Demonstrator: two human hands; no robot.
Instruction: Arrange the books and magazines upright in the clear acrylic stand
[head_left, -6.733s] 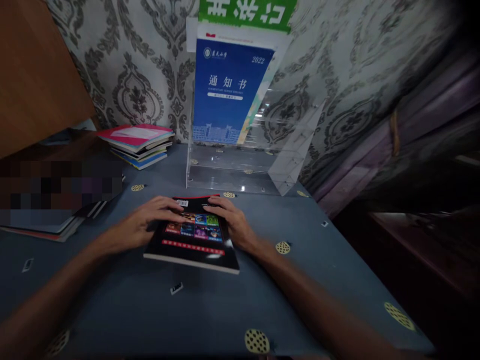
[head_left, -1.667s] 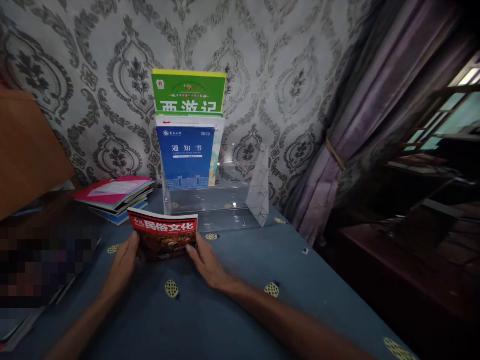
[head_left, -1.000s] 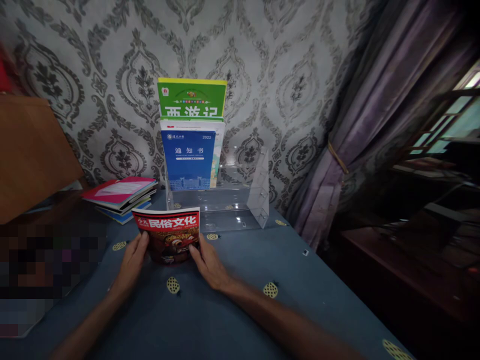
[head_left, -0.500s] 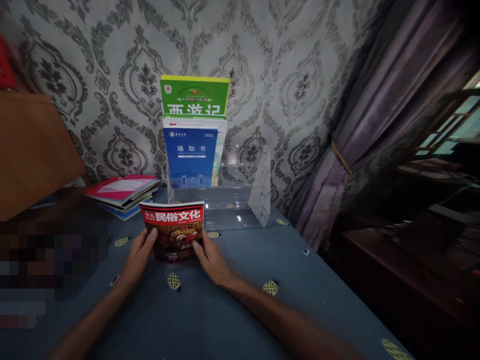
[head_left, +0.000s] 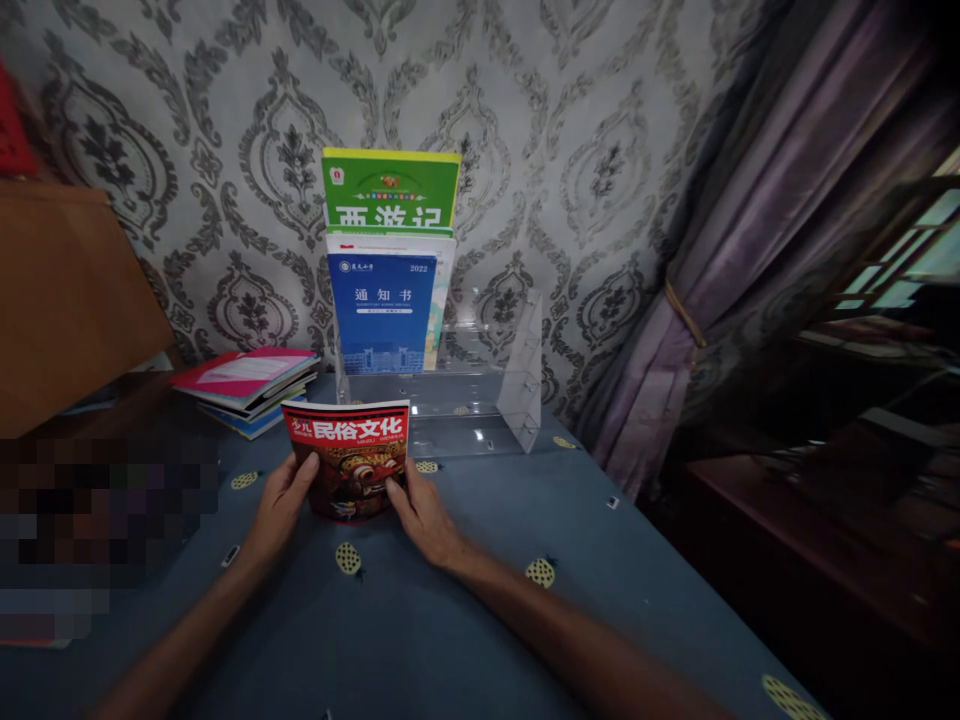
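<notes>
A red magazine (head_left: 352, 465) with white Chinese lettering and a colourful mask picture is held upright between my hands. My left hand (head_left: 283, 500) grips its left edge, thumb on the cover. On the right edge, my right hand (head_left: 426, 515) does the same, its other fingers hidden behind. Just beyond stands a clear stepped acrylic rack (head_left: 517, 385). A blue booklet (head_left: 384, 315) leans in the rack's left part, with white booklets behind it and a taller green book (head_left: 394, 185) at the back.
Left of the rack lies a stack of books (head_left: 251, 375) with a pink cover on top. A brown box-like object (head_left: 75, 290) is at the far left. The blue tablecloth (head_left: 480, 650) has pineapple prints. A purple curtain (head_left: 652, 380) hangs at the right beside the patterned wall.
Almost nothing differs. Both hands keep hold of the magazine, whose cover now shows slightly more clearly; the whole view has shifted a touch.
</notes>
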